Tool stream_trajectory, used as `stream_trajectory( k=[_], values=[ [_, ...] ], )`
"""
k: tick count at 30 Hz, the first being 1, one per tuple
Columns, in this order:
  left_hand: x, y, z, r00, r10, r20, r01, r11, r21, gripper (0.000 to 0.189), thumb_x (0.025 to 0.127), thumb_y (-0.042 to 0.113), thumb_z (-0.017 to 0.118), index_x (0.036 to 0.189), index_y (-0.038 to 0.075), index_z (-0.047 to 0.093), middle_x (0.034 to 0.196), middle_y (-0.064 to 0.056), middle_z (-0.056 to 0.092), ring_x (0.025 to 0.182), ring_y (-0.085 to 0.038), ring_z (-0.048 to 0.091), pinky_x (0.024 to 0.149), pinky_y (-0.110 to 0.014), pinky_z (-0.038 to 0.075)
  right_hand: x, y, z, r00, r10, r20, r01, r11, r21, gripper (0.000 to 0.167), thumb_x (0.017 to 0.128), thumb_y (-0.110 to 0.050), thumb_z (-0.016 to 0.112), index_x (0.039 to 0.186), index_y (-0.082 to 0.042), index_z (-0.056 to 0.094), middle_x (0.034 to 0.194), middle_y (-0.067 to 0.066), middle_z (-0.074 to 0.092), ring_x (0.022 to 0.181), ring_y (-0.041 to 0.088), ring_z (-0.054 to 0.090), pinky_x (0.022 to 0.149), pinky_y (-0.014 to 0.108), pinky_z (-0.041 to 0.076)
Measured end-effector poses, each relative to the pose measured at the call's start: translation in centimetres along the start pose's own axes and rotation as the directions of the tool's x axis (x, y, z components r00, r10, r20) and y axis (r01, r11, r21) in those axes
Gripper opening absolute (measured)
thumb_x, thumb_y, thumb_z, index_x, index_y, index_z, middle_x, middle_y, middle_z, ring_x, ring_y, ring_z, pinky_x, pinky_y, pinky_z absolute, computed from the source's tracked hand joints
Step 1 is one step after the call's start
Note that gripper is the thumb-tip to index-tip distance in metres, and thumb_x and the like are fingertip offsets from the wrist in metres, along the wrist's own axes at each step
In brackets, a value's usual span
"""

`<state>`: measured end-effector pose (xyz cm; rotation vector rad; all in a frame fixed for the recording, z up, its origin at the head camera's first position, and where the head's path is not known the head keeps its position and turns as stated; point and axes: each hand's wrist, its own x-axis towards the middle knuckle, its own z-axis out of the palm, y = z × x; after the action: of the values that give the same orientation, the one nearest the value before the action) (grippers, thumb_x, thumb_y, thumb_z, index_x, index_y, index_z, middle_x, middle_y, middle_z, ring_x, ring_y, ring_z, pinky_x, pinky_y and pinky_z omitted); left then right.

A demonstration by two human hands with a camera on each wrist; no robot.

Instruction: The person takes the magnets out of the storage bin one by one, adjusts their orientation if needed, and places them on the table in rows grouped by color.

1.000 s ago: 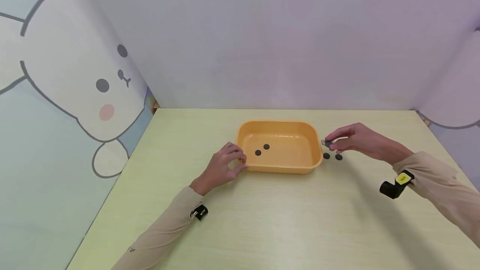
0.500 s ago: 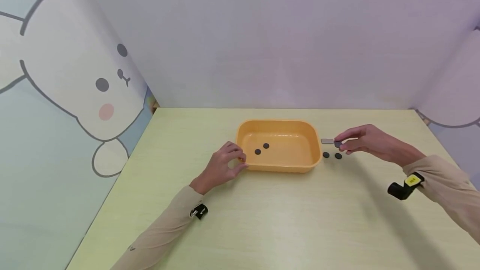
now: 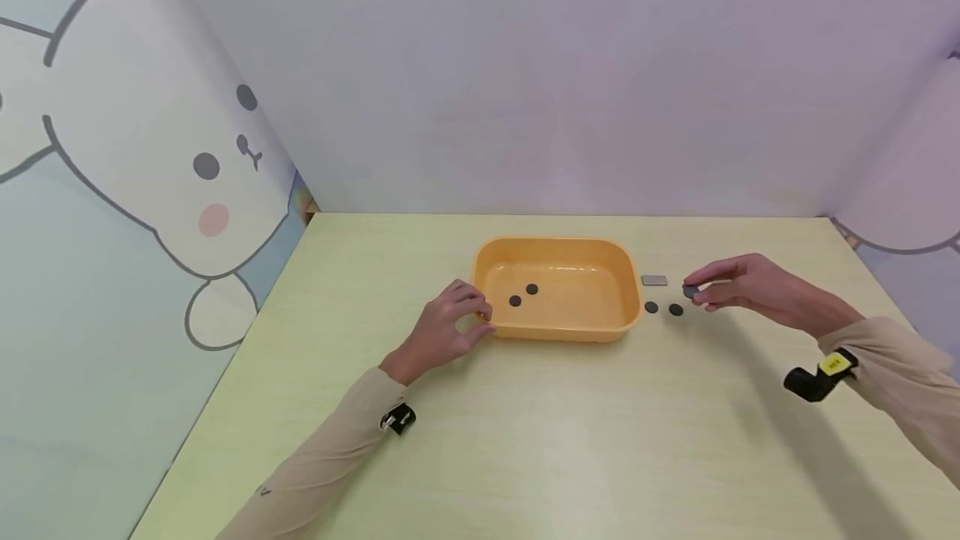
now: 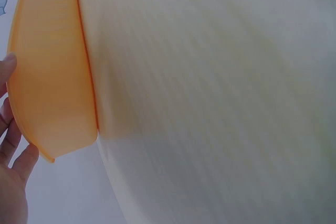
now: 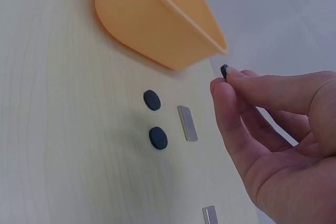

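Disc (image 3: 691, 292) pinched in the right hand (image 3: 753, 287), raised above the table (image 3: 540, 423), right of the orange tray (image 3: 588, 307).
It looks light, stiff and possibly slick; thumb and fingertips near its edge should suffice. The left hand (image 3: 446, 325) grips the orange tray by its near-left corner, likely thin but firm. 2 loose discs (image 3: 677, 310) lie outside, near a grey bar (image 3: 654, 280); 2 inner discs (image 3: 532, 289) rest in the orange tray.
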<state>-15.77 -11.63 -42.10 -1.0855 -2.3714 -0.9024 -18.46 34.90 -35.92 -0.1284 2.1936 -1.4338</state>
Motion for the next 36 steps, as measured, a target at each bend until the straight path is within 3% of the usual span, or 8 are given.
stream_trajectory(
  k=[20,24,28,31,36],
  values=[
    [-0.1,-0.1,0.2,1.000,-0.013,-0.001,0.013,1.000,-0.009,0.015,0.078,0.017,0.078,0.081,0.013,0.064,0.093,0.001,0.061,0.094,-0.015,0.053,0.079,-0.030,0.048,-0.5,2.6,-1.6,0.999,0.036,-0.019,-0.036,0.999,-0.013,0.041,0.086,-0.008,0.068,0.120,0.012,0.056,0.101,-0.002,0.067,0.092,0.021,0.066,0.081,0.032,0.052],
    [0.0,-0.2,0.2,1.000,-0.005,-0.006,0.004,1.000,-0.007,0.015,0.077,0.016,0.079,0.081,0.013,0.064,0.093,0.001,0.061,0.095,-0.015,0.053,0.080,-0.030,0.048,-0.4,3.3,-1.7,0.999,0.027,-0.028,-0.027,1.000,-0.001,0.039,0.085,-0.007,0.068,0.118,0.012,0.058,0.108,-0.005,0.064,0.090,0.018,0.067,0.080,0.033,0.053],
    [0.0,-0.1,0.1,1.000,-0.006,-0.005,0.006,1.000,-0.008,0.015,0.078,0.017,0.078,0.081,0.013,0.064,0.093,0.001,0.061,0.095,-0.015,0.053,0.081,-0.031,0.048,-0.3,3.8,-1.6,0.999,0.016,-0.040,-0.016,1.000,-0.006,0.041,0.084,-0.007,0.069,0.118,0.014,0.058,0.133,0.018,0.047,0.089,0.015,0.068,0.080,0.034,0.053],
    [0.0,-0.1,0.1,1.000,-0.008,-0.005,0.008,1.000,-0.007,0.016,0.078,0.018,0.079,0.081,0.013,0.064,0.093,0.001,0.061,0.095,-0.015,0.053,0.080,-0.031,0.049,-0.2,4.1,-1.5,0.999,0.019,-0.044,-0.019,1.000,-0.005,0.042,0.083,-0.007,0.070,0.117,0.015,0.057,0.142,0.034,0.028,0.089,0.014,0.067,0.080,0.034,0.053],
    [0.0,-0.1,0.1,1.000,-0.007,-0.003,0.007,1.000,-0.005,0.015,0.079,0.019,0.078,0.081,0.013,0.064,0.093,0.001,0.061,0.095,-0.015,0.053,0.081,-0.030,0.048,0.1,4.4,-1.4,0.997,0.035,-0.064,-0.036,0.999,-0.010,0.041,0.081,-0.007,0.072,0.115,0.013,0.060,0.136,0.023,0.041,0.088,0.013,0.067,0.079,0.034,0.053]
  ],
)
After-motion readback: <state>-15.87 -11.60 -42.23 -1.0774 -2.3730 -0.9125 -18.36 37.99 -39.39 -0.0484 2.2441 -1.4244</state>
